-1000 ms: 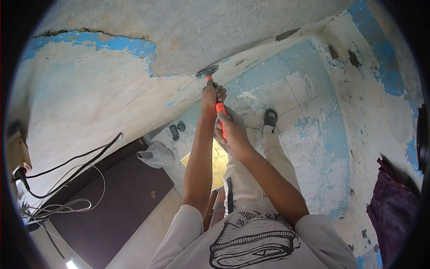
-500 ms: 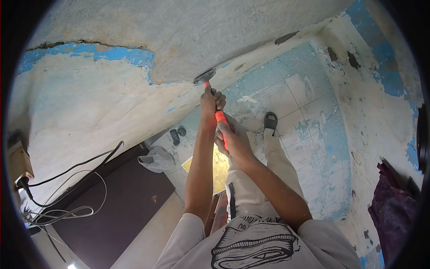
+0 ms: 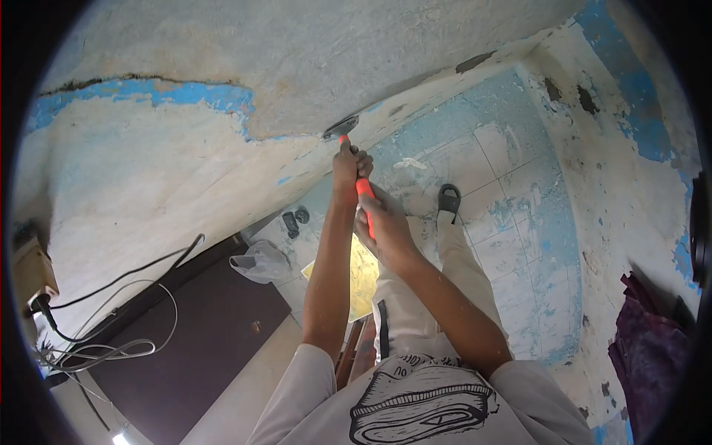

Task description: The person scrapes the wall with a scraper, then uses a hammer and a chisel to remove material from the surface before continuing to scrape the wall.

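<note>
A long-handled scraper (image 3: 364, 190) with a red-orange handle is held in both my hands. Its wide flat blade (image 3: 343, 127) rests against the wall (image 3: 311, 96), at the border between bare grey plaster and pale paint. My left hand (image 3: 348, 166) is closed round the upper handle, just below the blade. Lower down, my right hand (image 3: 387, 228) grips the handle near its end. Some of the handle shows between the two hands. Left of the blade, a strip of blue paint (image 3: 178, 93) runs along the ragged edge of the plaster.
Paint flakes and dust lie on the tiled floor (image 3: 482, 167), where my sandalled foot (image 3: 449, 200) stands. A plastic bag (image 3: 259, 262), a yellow sheet (image 3: 356, 278) and a dark brown panel (image 3: 185, 348) are below left. Cables (image 3: 141, 348) hang at left; purple cloth (image 3: 649, 341) hangs at right.
My forearms have shifted slightly, and the right hand sits a touch higher with the handle. The blade stays at nearly the same spot on the wall.
</note>
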{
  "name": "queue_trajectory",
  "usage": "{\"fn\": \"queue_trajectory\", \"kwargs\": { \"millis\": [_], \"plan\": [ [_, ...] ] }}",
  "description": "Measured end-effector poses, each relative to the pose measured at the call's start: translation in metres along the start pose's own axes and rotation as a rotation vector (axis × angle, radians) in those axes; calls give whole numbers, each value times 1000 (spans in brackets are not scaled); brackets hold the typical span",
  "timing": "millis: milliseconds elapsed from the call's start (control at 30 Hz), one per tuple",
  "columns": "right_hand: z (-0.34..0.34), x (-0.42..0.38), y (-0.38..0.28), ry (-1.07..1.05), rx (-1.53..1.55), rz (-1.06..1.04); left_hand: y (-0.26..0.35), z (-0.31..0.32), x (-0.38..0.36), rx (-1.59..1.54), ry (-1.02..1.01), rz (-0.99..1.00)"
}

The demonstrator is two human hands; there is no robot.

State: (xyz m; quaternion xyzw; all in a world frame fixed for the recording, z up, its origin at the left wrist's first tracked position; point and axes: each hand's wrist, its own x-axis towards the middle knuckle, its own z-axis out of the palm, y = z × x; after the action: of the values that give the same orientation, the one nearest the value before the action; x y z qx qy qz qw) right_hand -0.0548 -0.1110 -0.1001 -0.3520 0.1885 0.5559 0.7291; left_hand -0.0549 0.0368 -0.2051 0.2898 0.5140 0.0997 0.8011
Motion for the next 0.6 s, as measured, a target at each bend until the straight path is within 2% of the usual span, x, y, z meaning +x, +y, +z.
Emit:
{"fn": "queue_trajectory", "kwargs": {
  "millis": [267,400,600],
  "plan": [
    [2,8,7,-54,77,10,5,-4,5,47,22,5],
    [21,-27,-5,-25,128,49,19,9,-29,83,19,22],
    [11,-10,10,-56,126,-15,14,6,-23,133,32,12]
  ]
}}
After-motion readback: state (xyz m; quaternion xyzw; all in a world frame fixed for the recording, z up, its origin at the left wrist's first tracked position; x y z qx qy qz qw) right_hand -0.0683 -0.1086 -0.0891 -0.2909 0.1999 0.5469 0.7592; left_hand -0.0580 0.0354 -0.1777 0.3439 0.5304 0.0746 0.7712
